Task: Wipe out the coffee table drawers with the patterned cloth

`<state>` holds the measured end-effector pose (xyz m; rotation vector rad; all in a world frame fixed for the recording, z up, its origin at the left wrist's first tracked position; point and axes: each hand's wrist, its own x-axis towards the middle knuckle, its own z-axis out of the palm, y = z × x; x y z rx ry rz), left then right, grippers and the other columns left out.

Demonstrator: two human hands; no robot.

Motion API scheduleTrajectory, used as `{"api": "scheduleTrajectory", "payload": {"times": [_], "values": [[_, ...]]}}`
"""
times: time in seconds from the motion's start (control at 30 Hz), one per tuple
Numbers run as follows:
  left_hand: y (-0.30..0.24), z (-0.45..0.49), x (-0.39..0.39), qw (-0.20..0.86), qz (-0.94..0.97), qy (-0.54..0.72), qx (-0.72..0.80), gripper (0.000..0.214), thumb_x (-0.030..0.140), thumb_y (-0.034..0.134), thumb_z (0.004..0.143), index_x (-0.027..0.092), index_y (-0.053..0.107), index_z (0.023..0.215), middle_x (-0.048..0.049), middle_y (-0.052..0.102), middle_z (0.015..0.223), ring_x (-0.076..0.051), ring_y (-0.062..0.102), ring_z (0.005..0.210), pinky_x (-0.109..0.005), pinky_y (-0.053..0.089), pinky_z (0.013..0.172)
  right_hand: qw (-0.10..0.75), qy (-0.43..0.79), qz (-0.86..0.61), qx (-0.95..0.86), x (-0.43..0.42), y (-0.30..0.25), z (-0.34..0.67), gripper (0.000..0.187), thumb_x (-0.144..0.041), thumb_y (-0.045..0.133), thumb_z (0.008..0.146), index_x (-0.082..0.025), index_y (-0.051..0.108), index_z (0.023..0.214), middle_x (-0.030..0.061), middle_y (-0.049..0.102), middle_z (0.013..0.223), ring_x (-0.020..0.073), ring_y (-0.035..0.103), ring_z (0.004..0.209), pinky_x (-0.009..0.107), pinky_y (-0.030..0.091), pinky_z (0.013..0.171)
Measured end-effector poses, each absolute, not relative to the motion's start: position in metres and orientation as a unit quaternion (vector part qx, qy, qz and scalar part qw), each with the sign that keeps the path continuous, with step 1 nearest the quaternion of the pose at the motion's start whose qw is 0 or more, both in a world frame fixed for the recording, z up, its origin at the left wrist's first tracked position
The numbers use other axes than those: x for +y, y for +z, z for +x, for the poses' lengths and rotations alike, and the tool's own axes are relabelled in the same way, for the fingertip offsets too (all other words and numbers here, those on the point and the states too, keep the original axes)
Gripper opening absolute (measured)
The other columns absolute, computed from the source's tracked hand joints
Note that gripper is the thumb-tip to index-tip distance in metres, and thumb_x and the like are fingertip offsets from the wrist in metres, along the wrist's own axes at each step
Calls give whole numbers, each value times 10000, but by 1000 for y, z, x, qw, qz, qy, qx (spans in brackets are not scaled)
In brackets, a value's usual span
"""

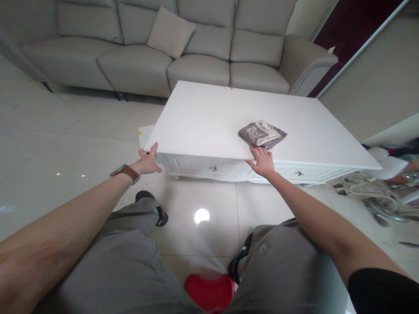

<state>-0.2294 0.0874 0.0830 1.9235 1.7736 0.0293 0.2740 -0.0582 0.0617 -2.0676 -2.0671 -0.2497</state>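
A white coffee table (209, 117) with small drawer knobs stands in front of me. At its near left corner is my left hand (150, 162), fingers spread around the corner and a brown-strapped watch (126, 173) on the wrist. My right hand (262, 161) rests on the front edge, fingers lying over the top and thumb apart along the front. Just beyond those fingertips lies a folded grey-and-cream patterned cloth (262, 133) on the tabletop. The fingertips are very near or touching it; I cannot tell which. Neither hand has lifted anything.
Behind the table runs a long grey sofa (199, 72) with a beige cushion (170, 32). Between my legs is a red plastic object (209, 291), perhaps a seat. Cords and assorted items (376, 192) lie on the tiled floor (81, 152) at right. A white panel (145, 134) shows beside the table's left side.
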Motion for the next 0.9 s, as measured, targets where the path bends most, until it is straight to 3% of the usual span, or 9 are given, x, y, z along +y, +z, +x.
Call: {"api": "scheduleTrajectory", "payload": {"times": [0.43,0.9], "values": [[88,-227,86,275,696,11,664,1536,384,974,454,250,62,1682,-283,17,1703,-501,517,1388,-521,436,1180,115,-81,-699,-701,-58,62,274,640,-617,403,1008,-176,542,1451,177,600,1394,388,473,1293,526,358,1038],[87,-228,86,293,699,15,652,1528,336,954,489,249,6,1684,-286,-52,1707,-514,422,1461,-534,343,1247,99,-93,-701,-700,-58,62,274,627,-603,418,1004,-181,535,1452,173,584,1402,386,464,1289,518,368,1031]]}}
